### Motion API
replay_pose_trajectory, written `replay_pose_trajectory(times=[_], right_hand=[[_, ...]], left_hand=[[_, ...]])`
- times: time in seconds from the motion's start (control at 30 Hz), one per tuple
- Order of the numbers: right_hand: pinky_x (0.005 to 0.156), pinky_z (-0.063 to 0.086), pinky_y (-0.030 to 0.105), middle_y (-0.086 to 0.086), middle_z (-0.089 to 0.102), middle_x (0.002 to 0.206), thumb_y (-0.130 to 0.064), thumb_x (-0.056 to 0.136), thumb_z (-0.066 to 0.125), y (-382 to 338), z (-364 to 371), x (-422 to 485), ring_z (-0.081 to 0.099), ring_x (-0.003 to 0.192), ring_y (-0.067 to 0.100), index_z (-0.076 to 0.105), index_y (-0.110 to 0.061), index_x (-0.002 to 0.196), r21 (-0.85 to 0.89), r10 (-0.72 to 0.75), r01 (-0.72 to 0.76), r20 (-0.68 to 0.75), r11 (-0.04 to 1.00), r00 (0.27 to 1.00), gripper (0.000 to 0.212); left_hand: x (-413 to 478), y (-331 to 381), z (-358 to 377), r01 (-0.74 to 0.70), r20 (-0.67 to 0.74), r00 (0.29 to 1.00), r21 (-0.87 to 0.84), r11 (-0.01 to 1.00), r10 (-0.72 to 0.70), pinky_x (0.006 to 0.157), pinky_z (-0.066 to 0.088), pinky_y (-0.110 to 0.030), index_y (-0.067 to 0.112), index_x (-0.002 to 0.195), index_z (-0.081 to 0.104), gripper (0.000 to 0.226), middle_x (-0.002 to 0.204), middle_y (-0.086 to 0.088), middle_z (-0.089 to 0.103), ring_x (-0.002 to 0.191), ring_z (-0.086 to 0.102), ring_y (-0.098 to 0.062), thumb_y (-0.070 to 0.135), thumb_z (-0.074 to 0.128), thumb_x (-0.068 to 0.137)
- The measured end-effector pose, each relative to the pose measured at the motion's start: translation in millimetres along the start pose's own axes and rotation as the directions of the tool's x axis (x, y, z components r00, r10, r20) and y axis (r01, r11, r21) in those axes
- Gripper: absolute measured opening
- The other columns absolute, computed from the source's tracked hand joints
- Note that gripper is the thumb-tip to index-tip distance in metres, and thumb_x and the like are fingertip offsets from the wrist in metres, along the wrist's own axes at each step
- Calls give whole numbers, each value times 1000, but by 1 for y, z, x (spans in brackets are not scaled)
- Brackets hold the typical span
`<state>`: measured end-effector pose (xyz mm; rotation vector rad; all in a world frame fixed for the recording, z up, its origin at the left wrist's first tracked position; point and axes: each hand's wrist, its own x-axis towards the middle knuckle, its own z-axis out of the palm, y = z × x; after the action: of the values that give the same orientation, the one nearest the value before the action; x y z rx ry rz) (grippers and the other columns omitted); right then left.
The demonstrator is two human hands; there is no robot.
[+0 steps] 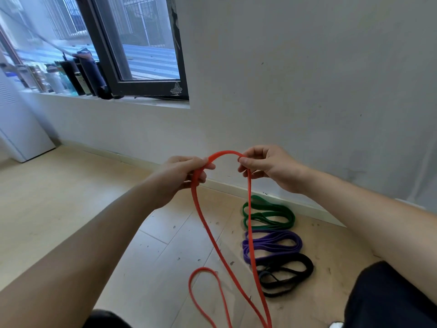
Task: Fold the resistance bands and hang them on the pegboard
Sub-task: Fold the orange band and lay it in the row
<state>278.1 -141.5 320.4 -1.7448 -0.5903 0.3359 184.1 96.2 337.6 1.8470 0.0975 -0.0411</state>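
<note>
While we look down over both forearms, the white wall (307, 79) fills most of the view, with a dark-framed window (132, 50) set in it at the upper left and bottles (71, 76) crowded on the sill. Below it the pale wooden floor (71, 197) stretches toward us, speckled with small bits of debris near the wall.

We hold the red resistance band (236, 268) up in front of us. It arches between our hands, and two long strands hang from it to the floor, where a loop of it curls at the lower centre. Our left hand (182, 178) has its grip clenched around the band where the left strand drops. Our right hand (267, 169) pinches the band between thumb and fingers at the other end of the arch.

On the floor just beside the wall, three bands lie coiled in a row, each touching the next: the black band (295, 271) nearest us, the purple band (272, 245) in the middle, and the green band (269, 214) farthest. The right red strand hangs in front of them.
</note>
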Motion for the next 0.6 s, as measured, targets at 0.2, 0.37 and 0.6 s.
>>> replay_pose_trajectory(times=[0.2,0.37,0.6], right_hand=[[82,58,34,6,75,90,-21,95,66,0,-5,-2,70,83,19,73,-4,105,-31,12,-10,57,999,998,21],[82,55,29,4,76,96,-26,100,60,1,-1,-7,71,89,16,73,-8,108,-113,63,-42,191,993,980,24],[88,57,32,5,75,110,-25,102,57,3,10,-8,73,101,19,71,-12,115,-77,60,-43,221,996,974,24]], left_hand=[[-3,0,-4,-14,29,999,-70,997,16,93,49,-41,7,103,73,26,77,-2,62,92,60,-25,26,55,103],[-4,3,0,-80,57,995,-36,996,82,100,46,-40,15,89,68,22,92,-6,63,101,61,-24,36,73,85],[-3,6,7,-171,-61,984,-104,980,166,78,49,-31,10,106,75,32,85,-7,56,80,54,-18,33,71,85]])
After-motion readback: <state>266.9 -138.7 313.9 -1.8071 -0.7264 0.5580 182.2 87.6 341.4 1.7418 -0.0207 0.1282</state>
